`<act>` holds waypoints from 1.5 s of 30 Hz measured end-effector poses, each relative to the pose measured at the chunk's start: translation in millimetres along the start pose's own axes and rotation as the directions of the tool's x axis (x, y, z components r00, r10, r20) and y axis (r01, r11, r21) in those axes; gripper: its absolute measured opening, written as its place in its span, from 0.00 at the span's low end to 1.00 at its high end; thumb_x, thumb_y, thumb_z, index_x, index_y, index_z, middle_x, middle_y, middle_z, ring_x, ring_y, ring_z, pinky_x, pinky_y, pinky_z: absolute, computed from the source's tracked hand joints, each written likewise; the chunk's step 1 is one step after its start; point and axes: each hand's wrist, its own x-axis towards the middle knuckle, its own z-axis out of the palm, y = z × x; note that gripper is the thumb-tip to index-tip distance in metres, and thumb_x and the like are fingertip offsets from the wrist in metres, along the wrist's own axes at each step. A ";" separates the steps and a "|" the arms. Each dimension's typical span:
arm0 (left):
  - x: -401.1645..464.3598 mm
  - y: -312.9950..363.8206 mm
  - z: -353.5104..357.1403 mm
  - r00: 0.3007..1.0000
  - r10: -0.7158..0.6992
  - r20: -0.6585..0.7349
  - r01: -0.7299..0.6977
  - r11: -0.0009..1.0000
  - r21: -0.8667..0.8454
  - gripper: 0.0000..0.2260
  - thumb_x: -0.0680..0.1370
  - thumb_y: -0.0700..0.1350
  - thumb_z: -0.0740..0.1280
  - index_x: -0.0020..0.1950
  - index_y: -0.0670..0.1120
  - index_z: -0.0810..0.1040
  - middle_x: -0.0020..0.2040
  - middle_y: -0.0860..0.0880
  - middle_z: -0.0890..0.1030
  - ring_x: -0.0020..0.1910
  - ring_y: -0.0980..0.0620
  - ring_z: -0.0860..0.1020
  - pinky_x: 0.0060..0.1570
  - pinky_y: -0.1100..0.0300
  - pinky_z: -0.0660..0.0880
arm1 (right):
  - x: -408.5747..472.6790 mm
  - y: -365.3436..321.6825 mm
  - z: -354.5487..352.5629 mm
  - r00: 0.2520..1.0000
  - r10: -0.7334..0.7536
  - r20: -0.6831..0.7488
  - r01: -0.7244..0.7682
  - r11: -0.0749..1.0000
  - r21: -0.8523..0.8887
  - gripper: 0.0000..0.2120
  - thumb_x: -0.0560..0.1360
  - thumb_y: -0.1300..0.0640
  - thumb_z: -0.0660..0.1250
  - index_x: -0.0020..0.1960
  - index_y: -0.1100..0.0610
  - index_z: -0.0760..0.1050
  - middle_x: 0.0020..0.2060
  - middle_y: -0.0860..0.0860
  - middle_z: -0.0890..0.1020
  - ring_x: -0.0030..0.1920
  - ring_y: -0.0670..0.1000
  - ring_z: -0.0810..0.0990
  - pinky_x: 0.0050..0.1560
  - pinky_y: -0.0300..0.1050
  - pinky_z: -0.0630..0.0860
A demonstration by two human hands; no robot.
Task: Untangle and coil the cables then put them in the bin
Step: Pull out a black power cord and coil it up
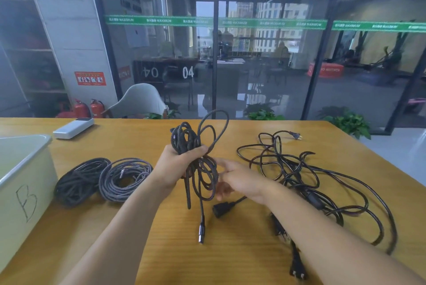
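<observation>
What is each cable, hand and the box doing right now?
Left hand: clenched around the braided cable bundle, held up.
Right hand: open, fingers touching the bundle's loops.
Two coiled braided cables: finished, lying on the wooden table.
Black power cords: tangled, loose.
Pale plastic bin marked B: open, contents hidden.

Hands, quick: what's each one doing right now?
Left hand: shut on the braided cable bundle.
Right hand: open, fingers spread against that bundle's hanging loops.

Location: office workspace
Glass partition wall [265, 54] faced desks beyond; wooden table [143, 137], fire extinguishers [96, 108] were present
</observation>
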 end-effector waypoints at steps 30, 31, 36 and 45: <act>15.5 -28.0 -40.9 0.976 0.042 -0.213 -0.004 0.984 0.176 0.22 0.83 0.59 0.67 0.43 0.39 0.75 0.26 0.54 0.64 0.26 0.52 0.64 0.34 0.56 0.65 | 25.7 26.1 -20.2 0.943 -0.011 -0.333 -0.238 0.678 -0.695 0.29 0.81 0.33 0.58 0.76 0.47 0.72 0.70 0.49 0.79 0.70 0.53 0.76 0.69 0.54 0.75; 16.7 -30.1 -39.4 0.976 0.040 -0.215 -0.001 0.984 0.180 0.24 0.83 0.58 0.66 0.48 0.35 0.77 0.25 0.55 0.65 0.25 0.53 0.64 0.33 0.57 0.65 | 27.4 26.9 -11.0 0.954 -0.023 -0.299 -0.210 0.661 -0.720 0.28 0.82 0.34 0.57 0.77 0.47 0.72 0.71 0.49 0.77 0.72 0.54 0.73 0.71 0.55 0.72; 10.7 -39.2 -37.4 0.980 0.060 -0.191 -0.023 0.982 0.190 0.24 0.84 0.58 0.64 0.57 0.35 0.79 0.27 0.51 0.66 0.28 0.51 0.65 0.31 0.58 0.66 | 61.7 31.3 0.3 0.973 0.026 -0.229 -0.197 0.607 -0.769 0.27 0.86 0.37 0.51 0.74 0.52 0.74 0.71 0.52 0.74 0.74 0.56 0.69 0.72 0.57 0.69; 4.2 -42.0 -32.5 0.989 0.044 -0.140 -0.014 0.979 0.202 0.22 0.85 0.55 0.62 0.58 0.34 0.77 0.26 0.53 0.65 0.27 0.51 0.65 0.29 0.60 0.67 | 115.2 22.7 -16.9 0.871 -0.239 -0.429 -0.170 0.673 -0.720 0.21 0.87 0.48 0.55 0.79 0.51 0.65 0.74 0.52 0.75 0.76 0.55 0.69 0.72 0.53 0.69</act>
